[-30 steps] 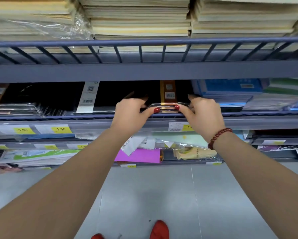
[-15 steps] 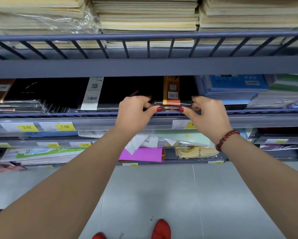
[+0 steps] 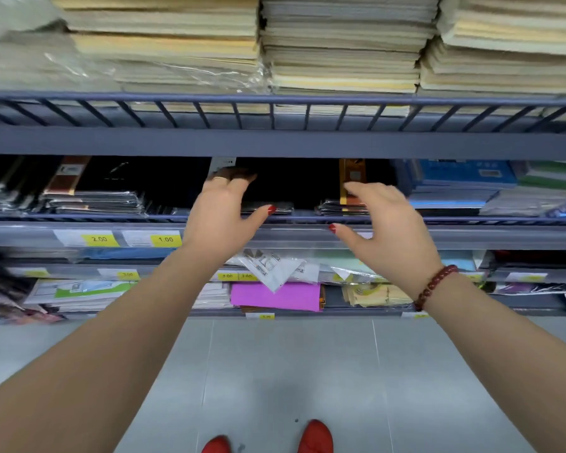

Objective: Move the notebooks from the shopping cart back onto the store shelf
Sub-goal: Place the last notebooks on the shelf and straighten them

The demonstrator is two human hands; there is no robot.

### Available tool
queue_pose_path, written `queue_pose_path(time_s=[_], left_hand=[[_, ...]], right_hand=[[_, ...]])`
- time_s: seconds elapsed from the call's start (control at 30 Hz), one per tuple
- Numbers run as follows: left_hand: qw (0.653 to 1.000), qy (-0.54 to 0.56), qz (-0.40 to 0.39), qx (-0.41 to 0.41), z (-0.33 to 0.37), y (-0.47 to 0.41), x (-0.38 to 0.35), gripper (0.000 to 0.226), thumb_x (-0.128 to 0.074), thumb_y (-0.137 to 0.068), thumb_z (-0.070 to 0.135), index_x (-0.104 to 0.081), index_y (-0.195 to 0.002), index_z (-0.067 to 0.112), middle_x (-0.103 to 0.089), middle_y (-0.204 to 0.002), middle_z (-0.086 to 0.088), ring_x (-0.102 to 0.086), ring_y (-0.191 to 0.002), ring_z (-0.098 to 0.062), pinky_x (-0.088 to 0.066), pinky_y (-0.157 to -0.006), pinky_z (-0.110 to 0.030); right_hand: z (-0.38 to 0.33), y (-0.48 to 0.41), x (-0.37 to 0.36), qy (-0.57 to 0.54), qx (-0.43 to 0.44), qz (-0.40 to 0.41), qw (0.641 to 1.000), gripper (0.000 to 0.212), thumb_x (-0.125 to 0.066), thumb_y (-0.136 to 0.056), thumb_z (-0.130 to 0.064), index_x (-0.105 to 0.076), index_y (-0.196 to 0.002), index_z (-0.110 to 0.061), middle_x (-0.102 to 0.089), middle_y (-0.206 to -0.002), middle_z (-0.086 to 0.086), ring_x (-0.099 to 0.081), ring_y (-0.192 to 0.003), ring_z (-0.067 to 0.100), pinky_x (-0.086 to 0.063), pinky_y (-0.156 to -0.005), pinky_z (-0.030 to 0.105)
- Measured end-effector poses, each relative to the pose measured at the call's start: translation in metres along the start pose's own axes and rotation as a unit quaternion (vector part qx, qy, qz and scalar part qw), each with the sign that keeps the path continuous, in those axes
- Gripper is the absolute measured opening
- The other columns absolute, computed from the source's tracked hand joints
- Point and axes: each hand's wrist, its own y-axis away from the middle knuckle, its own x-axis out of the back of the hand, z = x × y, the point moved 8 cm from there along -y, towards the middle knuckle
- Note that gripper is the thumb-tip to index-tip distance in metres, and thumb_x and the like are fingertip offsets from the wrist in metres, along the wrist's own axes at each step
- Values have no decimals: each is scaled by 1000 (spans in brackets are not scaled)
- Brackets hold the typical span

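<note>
Head view is filled by the store shelf (image 3: 281,142), a grey-blue metal rack whose tiers cross the frame from side to side. Cream paper pads (image 3: 340,50) are stacked high on the top tier, behind a low wire rail. A grey tiled floor (image 3: 291,371) is seen across the bottom of the frame.

On the middle tier, at centre frame, the black notebooks (image 3: 294,184) are laid flat in clear wrap, one with an orange band (image 3: 352,178) on its cover. Blue notebooks (image 3: 465,178) are piled just beside them to the right.

The left hand (image 3: 222,217) is held with fingers spread and gripping nothing; its fingertips are reached into the tier over the black covers, and whether they touch cannot be told. The right hand (image 3: 386,223) is likewise spread and empty, raised in front of the orange band, near the tier's front edge.

A pink sheet (image 3: 275,295) is seen on the lower tier, below the hands. Red shoes (image 3: 316,436) are seen at the bottom edge. Yellow price tags (image 3: 165,239) are fixed along the rail at left. A red bead bracelet (image 3: 435,284) is worn on the right wrist.
</note>
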Motion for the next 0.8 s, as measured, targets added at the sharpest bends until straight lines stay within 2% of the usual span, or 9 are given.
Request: queue_pose_path(time_s=[0.13, 0.27, 0.37, 0.43, 0.5, 0.57, 0.67, 0.73, 0.8], left_hand=[[998, -1, -35, 47, -42, 8, 2, 53, -68, -82, 42, -52, -110, -1, -50, -112, -20, -45, -111, -34, -39, -86, -36], [998, 11, -43, 52, -67, 9, 0, 57, -66, -84, 42, -49, -116, -1, -49, -114, -20, -49, -98, -31, -38, -78, -33], [997, 20, -46, 56, -77, 4, 0, 62, -63, -85, 44, -47, -126, 0, -53, -115, -21, -55, -102, -35, -45, -82, -39], [997, -8, -57, 49, -81, 0, 0, 56, -61, -87, 45, -51, -117, -1, -57, -107, -21, -56, -99, -36, -45, -77, -40], [997, -2, -56, 46, -85, -4, 2, 53, -62, -85, 45, -57, -109, -2, -62, -102, -20, -58, -95, -34, -48, -77, -39], [997, 38, -48, 40, -89, -9, 2, 55, -68, -80, 48, -63, -104, -1, -68, -97, -17, -62, -93, -31, -51, -82, -42], [993, 92, -63, 44, -96, -12, -1, 65, -66, -67, 64, -65, -91, 3, -71, -92, -13, -66, -87, -26, -53, -85, -47], [989, 119, -63, 62, -101, -14, -2, 46, -67, -66, 61, -55, -78, 18, -65, -83, -4, -61, -78, -19, -52, -90, -45], [984, 153, -57, 68, -105, -14, -3, 27, -75, -75, 39, -55, -83, 23, -60, -83, -4, -58, -78, -17, -51, -94, -40]], right_hand=[[-33, -13, -38, -75, -20, -53, 996, 63, -67, -84, -32, -43, -139, -11, -53, -133, 8, -47, -126, 23, -39, -105, 36], [-47, -23, -66, -59, -73, -78, 993, 61, -62, -88, -34, -41, -140, -9, -49, -138, 10, -46, -127, 24, -40, -104, 35], [-50, -33, -74, 4, -103, -93, 990, 56, -56, -92, -37, -43, -134, -3, -54, -126, 15, -53, -114, 28, -44, -86, 32], [-52, -40, -81, 43, -113, -119, 985, 56, -52, -93, -40, -42, -133, -1, -57, -117, 16, -56, -106, 30, -44, -78, 32], [-53, -45, -86, 67, -122, -133, 981, 51, -51, -94, -39, -45, -127, 0, -59, -101, 15, -59, -97, 31, -44, -75, 35], [-52, -48, -89, 65, -139, -134, 979, 46, -53, -93, -37, -49, -122, -1, -56, -89, 11, -57, -86, 28, -41, -71, 32], [-48, -50, -90, 36, -154, -130, 979, 47, -58, -91, -34, -49, -125, -3, -57, -93, 12, -59, -95, 32, -41, -74, 30], [-47, -50, -89, 16, -155, -123, 980, 52, -60, -90, -34, -47, -130, -3, -61, -102, 14, -59, -101, 33, -46, -82, 34], [-46, -48, -89, 1, -157, -113, 981, 59, -62, -89, -34, -43, -136, -3, -62, -114, 16, -59, -106, 32, -49, -90, 36]])
